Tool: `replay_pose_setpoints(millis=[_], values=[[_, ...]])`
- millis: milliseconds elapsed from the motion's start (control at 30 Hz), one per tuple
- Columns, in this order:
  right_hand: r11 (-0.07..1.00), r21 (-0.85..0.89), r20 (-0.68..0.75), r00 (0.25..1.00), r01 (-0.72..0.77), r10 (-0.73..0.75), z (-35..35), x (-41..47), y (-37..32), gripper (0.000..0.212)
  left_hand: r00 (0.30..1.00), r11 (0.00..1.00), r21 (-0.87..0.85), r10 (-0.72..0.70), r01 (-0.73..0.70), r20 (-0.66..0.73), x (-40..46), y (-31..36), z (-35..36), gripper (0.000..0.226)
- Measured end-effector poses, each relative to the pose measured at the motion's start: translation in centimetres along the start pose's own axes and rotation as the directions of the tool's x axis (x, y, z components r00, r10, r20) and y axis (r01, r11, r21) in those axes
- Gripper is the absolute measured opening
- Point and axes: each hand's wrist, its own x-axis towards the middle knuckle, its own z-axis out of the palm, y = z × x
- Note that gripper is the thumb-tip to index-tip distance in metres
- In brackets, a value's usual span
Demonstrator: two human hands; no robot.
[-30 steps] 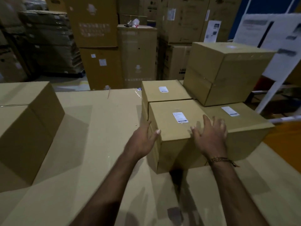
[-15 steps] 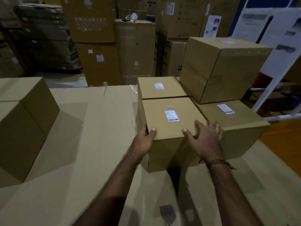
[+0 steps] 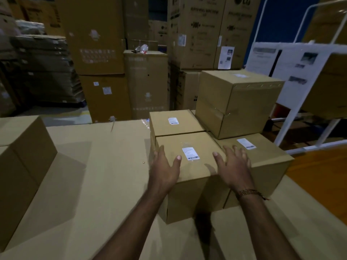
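Observation:
A brown cardboard box (image 3: 187, 139) with a white shipping label on top stands on a wide cardboard surface (image 3: 103, 166) at the centre. My left hand (image 3: 165, 169) presses on its left top edge, thumb flat on the lid and fingers reaching along the left side. At the right top edge is my right hand (image 3: 232, 169), thumb on the lid and fingers spread straight over the seam with the neighbouring labelled box (image 3: 266, 162). A bracelet circles my right wrist.
A second small labelled box (image 3: 174, 124) sits right behind the centre one. A larger taped box (image 3: 234, 102) is stacked at the back right. A big box (image 3: 22, 156) stands at the left. A white metal rack (image 3: 293, 119) and orange floor (image 3: 319, 175) lie to the right; tall cartons fill the background.
Both hands have slid forward from the box's near corners to lie further along its top edges. The box looks nearer to me.

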Motion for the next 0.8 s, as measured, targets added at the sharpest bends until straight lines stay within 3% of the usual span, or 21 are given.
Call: replay_pose_setpoints(millis=[100,267,467,633,800], values=[[0.997,0.071,-0.111,0.993,0.039,-0.031,-2.6,3.2,-0.5,0.064,0.995,0.986,0.130,0.103,-0.103,0.006,2.6,3.9,0.2,0.076],[0.967,0.242,-0.225,0.974,0.082,-0.026,-7.6,9.7,-0.4,0.064,0.962,0.955,0.122,0.262,-0.270,0.075,8.0,10.1,1.5,0.077],[0.963,0.261,-0.397,0.917,0.064,0.046,-12.2,18.0,0.8,0.068,0.943,0.953,0.038,0.290,-0.299,0.163,15.0,15.8,3.9,0.091],[0.954,0.301,-0.378,0.916,-0.019,0.138,-14.0,23.6,3.0,0.080,0.917,0.958,0.035,0.261,-0.284,0.303,18.7,19.8,6.8,0.082],[0.935,0.321,-0.230,0.946,-0.149,0.230,-14.8,26.6,5.5,0.095,0.893,0.977,-0.095,0.213,-0.191,0.396,19.6,22.7,10.0,0.080]])
